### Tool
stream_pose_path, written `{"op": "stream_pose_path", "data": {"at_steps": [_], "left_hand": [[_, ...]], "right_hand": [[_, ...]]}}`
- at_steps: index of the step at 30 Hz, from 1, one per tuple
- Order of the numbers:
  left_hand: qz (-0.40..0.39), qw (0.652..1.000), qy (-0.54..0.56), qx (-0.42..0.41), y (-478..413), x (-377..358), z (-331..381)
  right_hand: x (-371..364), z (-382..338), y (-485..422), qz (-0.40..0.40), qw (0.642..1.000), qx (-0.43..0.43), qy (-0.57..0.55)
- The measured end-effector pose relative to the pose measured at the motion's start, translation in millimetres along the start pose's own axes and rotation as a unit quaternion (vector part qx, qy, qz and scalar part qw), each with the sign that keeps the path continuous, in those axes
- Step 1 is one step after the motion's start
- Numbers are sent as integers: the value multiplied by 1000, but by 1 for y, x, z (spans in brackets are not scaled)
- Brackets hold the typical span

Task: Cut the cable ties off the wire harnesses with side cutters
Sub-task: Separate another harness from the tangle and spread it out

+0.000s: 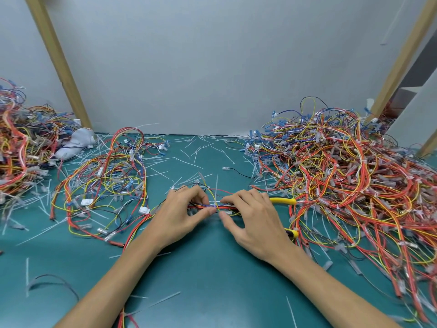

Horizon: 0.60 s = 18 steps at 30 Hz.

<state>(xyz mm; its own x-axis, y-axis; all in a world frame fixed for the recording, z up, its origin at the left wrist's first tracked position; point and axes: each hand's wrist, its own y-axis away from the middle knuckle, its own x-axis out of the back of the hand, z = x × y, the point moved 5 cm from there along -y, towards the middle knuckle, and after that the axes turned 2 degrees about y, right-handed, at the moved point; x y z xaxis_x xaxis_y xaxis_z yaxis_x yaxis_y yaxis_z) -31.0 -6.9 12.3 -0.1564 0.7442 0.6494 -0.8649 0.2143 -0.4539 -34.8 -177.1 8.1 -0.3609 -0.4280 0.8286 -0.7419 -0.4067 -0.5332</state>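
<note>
On the table (212, 268), a harness (216, 206) lies at centre, pinched between the left hand (182, 216) and right hand (253, 221). The side cutters (282, 200) stick out rightward from under the right hand. A large heap (343, 174) fills the right, a looser tangle (106, 181) lies left, and another pile (19, 147) sits at the far left edge. Cut ties (196, 150) are scattered behind the hands, before the wall (189, 67)

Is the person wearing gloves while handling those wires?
No, the left hand and the right hand holding the wire bundle are both bare.
</note>
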Motion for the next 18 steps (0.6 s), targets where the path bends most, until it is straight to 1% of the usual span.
{"op": "stream_pose_path", "data": {"at_steps": [2,4,7,12,15,16,18], "left_hand": [[1,1000,4,-11,1,0,4],[9,1000,6,-24,0,2,7],[13,999,17,-32,-1,2,11],[10,1000,13,-27,-1,0,10],[-5,999,-16,-38,0,-4,8],[-12,999,-28,-43,0,-5,7],[-26,997,-51,-49,-1,-7,5]], "right_hand": [[0,2,-1,10,1000,-20,-12],[1,2,-2,19,1000,-19,-14],[4,3,-3,28,998,-28,-58],[2,0,-2,33,997,-45,-45],[1,3,-2,38,993,-92,-69],[2,6,-2,44,987,-118,-99],[4,15,-4,55,964,-187,-181]]}}
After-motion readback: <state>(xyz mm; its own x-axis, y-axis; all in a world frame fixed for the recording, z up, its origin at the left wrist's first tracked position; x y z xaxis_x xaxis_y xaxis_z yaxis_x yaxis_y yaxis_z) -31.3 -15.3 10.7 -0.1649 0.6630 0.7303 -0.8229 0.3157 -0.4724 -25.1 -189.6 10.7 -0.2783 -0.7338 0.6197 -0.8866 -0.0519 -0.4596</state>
